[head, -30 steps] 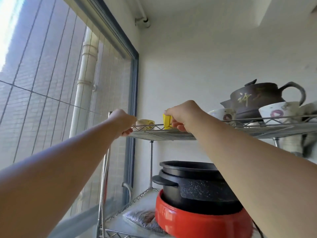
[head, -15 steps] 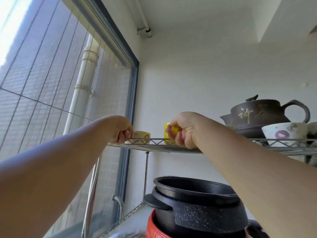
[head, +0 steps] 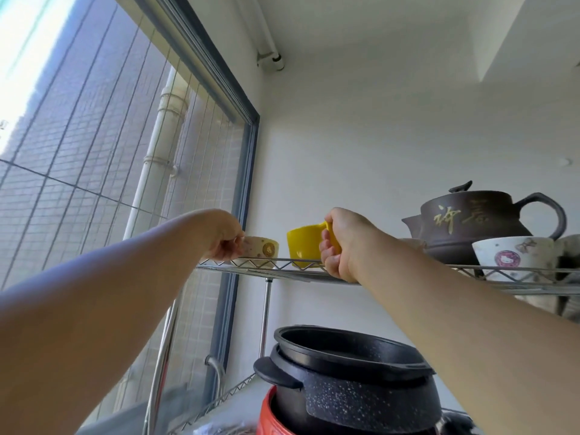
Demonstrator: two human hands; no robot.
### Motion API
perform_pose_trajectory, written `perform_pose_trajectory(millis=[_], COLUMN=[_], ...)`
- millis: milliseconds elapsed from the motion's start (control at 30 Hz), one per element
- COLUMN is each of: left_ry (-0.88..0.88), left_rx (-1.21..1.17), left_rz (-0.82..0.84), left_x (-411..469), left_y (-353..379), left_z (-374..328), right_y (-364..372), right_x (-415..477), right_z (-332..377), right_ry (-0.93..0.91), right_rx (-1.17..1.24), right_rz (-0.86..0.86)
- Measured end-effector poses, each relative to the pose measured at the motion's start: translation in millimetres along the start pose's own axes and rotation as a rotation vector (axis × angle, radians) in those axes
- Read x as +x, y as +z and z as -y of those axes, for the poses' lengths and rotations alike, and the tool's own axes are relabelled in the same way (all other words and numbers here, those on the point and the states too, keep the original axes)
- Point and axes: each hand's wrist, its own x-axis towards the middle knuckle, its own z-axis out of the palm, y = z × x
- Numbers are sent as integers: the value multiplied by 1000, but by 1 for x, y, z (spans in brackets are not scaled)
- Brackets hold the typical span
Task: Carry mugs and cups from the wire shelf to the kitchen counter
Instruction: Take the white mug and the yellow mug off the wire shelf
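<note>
On the wire shelf (head: 314, 271), the right hand (head: 342, 243) now has its fingers curled through the handle of the yellow mug (head: 303, 246), a firmer hold than a second ago, while the left hand (head: 224, 237) pinches the cream cup (head: 262, 251) just left of it; both look ready to lift.

Bright yellow mug (head: 303, 246); cream speckled cup (head: 262, 250), gold emblem; brown teapot (head: 470, 224), gold characters; black speckled pot (head: 361, 400).

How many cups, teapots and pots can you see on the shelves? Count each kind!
Cups: 3, the yellow mug, cream cup and white kitty cup
Teapots: 1, the brown teapot
Cooking pots: 2, black pot in red pot
Total: 6
</note>
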Motion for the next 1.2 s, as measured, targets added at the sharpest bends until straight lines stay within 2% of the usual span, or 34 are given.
perform_pose_trajectory(millis=[300, 600, 733, 933, 1067, 1200], left_ry=[144, 325, 327, 235, 170, 101], left_rx=[-209, -403, -470, -579, -625, -605], left_rz=[-152, -64, 25, 132, 155, 231], left_x=[-22, -82, -110, -151, -179, -211], left_y=[-2, -20, -18, 7, 41, 75], left_z=[-4, 25, 74, 169, 247, 326], right_y=[-10, -37, -56, -91, -120, -151], right_x=[-18, -58, -89, -149, -196, -247], right_z=[3, -16, -51, -127, -199, -275], right_ry=[-266, -491, -508, -502, -432, -336], right_rx=[101, 131, 141, 189, 212, 209], right_rz=[-41, -30, -11, -25, -86, -218])
